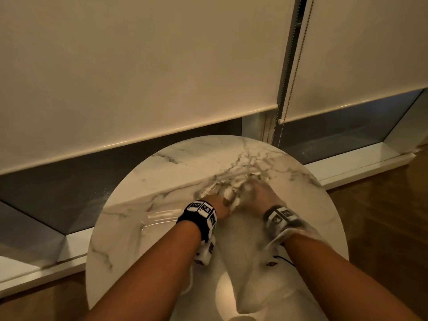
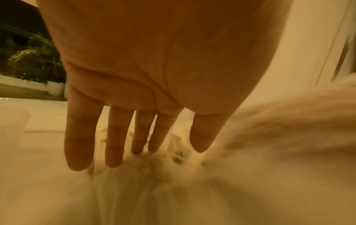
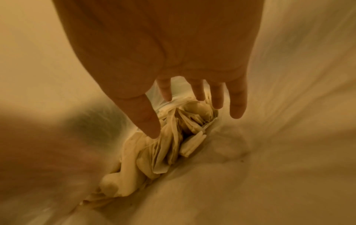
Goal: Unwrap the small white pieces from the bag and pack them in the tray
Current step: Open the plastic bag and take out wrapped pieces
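The white pieces (image 3: 169,146) lie bunched in the far end of the clear bag (image 1: 245,256), just beyond your right fingertips; the bag lies across the round marble table (image 1: 162,172). Your right hand (image 3: 173,50) is inside the bag, fingers straight and spread; the thumb tip (image 3: 152,130) meets the wrapped heap, and nothing is gripped. From the head view that hand (image 1: 257,193) shows blurred through the plastic. Your left hand (image 1: 218,206) sits outside, against the bag just beside the pieces. The wrist view shows the left hand (image 2: 154,68) with straight, slightly parted fingers (image 2: 115,137), tips at blurred plastic; whether they press it you can't tell. Cream roller blinds (image 1: 139,77) hang behind the table, with a white sill (image 1: 361,163) under the window and a wood floor (image 1: 382,216). No tray can be made out with certainty.
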